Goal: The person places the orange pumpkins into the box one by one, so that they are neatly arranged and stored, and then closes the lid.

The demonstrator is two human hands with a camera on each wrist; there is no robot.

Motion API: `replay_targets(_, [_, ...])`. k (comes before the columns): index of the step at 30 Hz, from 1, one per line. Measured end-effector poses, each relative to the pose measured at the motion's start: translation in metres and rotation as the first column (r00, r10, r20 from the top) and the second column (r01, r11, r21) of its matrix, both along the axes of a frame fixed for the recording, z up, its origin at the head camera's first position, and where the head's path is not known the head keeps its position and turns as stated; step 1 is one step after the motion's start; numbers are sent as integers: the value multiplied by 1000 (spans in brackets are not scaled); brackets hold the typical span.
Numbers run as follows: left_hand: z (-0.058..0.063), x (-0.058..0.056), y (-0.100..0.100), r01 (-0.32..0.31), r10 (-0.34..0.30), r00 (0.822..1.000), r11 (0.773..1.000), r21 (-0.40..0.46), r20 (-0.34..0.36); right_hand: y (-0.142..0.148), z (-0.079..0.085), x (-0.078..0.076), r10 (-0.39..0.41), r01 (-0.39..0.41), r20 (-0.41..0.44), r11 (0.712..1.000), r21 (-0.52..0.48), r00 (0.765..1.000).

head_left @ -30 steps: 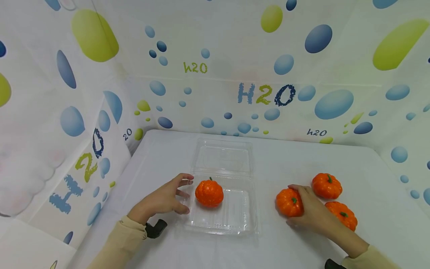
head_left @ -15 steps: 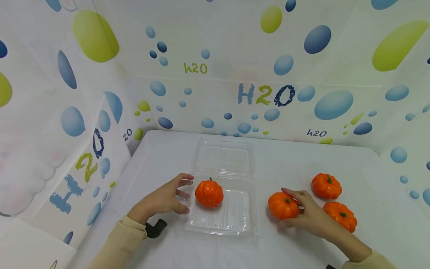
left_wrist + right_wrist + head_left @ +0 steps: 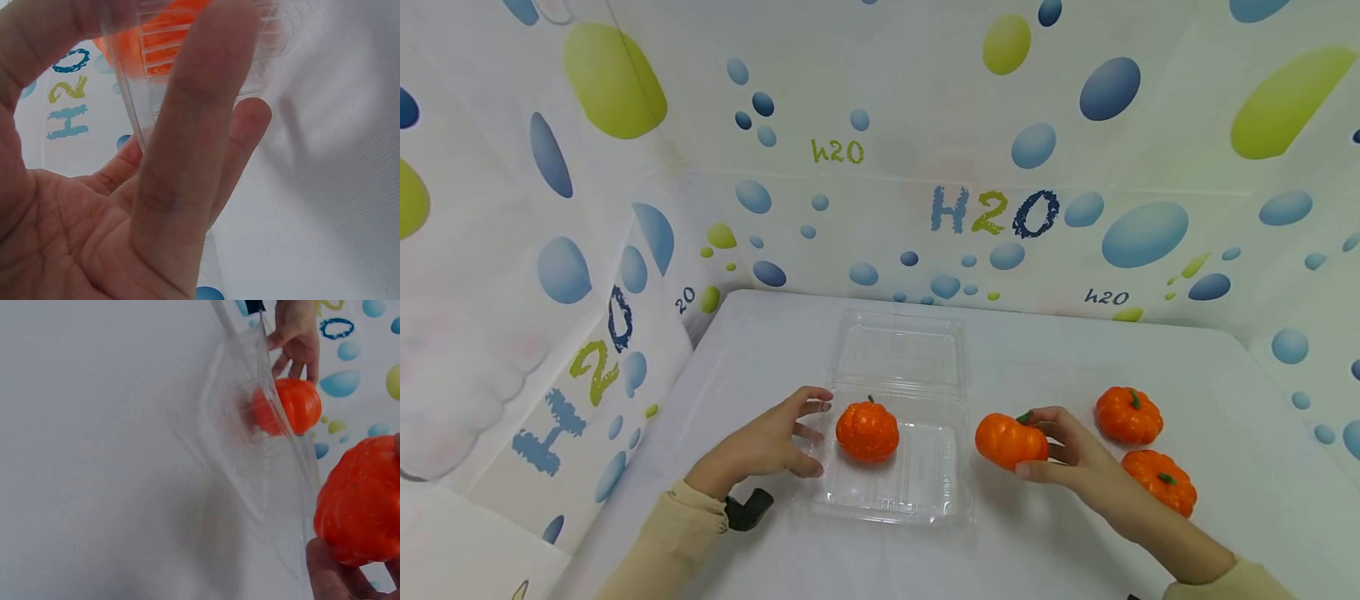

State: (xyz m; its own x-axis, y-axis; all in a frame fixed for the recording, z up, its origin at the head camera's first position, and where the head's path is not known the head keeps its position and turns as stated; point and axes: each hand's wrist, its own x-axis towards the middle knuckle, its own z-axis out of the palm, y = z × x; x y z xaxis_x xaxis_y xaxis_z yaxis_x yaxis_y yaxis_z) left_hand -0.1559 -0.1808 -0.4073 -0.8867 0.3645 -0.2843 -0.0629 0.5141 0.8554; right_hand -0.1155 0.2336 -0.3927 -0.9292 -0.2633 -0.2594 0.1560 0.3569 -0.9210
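Note:
My right hand grips a small orange pumpkin by its stem side, fingers above and thumb below. The pumpkin is tilted, off to the right of a clear plastic clamshell box. In the right wrist view the held pumpkin looms large, close to the box wall. Another pumpkin sits inside the box, in the left part of its base. My left hand is at the box's left edge with relaxed, spread fingers and holds nothing. In the left wrist view its fingers overlap the clear wall.
Two more pumpkins, one farther back and one nearer, lie on the white tablecloth beyond my right hand. The box lid lies folded back toward the far edge. Behind it stands a patterned curtain.
My right hand has lifted the pumpkin off the table and carried it left toward the box, tilting it. The left hand and the box have stayed in place.

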Motion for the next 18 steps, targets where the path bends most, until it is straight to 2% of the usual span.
replay_targets(6, [-1, 0, -1, -1, 1, 1000, 1000, -1, -2, -13, 9, 0, 21, -21, -2, 999, -45, 1000])
replay_targets(10, [-1, 0, -1, 4, -4, 1000, 1000, 3, -4, -22, 13, -3, 28, -28, -1, 998, -53, 1000])
replay_targets(18, [-1, 0, -1, 10, -9, 1000, 1000, 11, -4, -37, 17, -11, 17, -17, -1, 991, -134, 1000])
